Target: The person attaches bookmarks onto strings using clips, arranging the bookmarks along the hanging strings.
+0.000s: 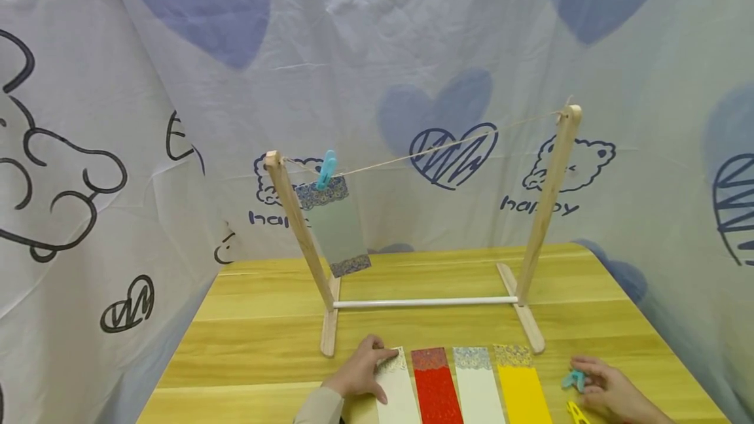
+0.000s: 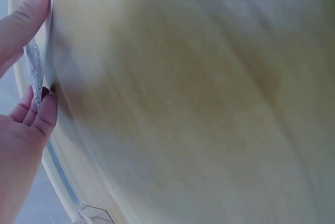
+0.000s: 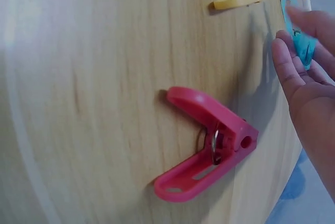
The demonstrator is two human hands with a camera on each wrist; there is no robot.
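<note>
Table [image 1: 253,332] (wooden) beneath stand [image 1: 424,302], cards [image 1: 437,388], clips [image 3: 227,156]

A plain, pale beige sleeve [image 1: 320,406], near six o'clock in the head view, ends at the left wrist [image 1: 334,387]. At its four o'clock edge shows a dark patch [image 1: 341,420] too small to identify. The left grip [image 1: 362,370] and the right grip [image 1: 612,388], toward four o'clock, are bare hands.

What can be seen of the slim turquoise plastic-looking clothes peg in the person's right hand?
The slim turquoise clothes peg looks like plastic, with a rounded end toward the top of the right wrist view. The bare right hand holds it between thumb and fingers, which partly hide it. In the head view it is right of the bright yellow card strip, apart from it. Whether its tip is open cannot be told.
</note>
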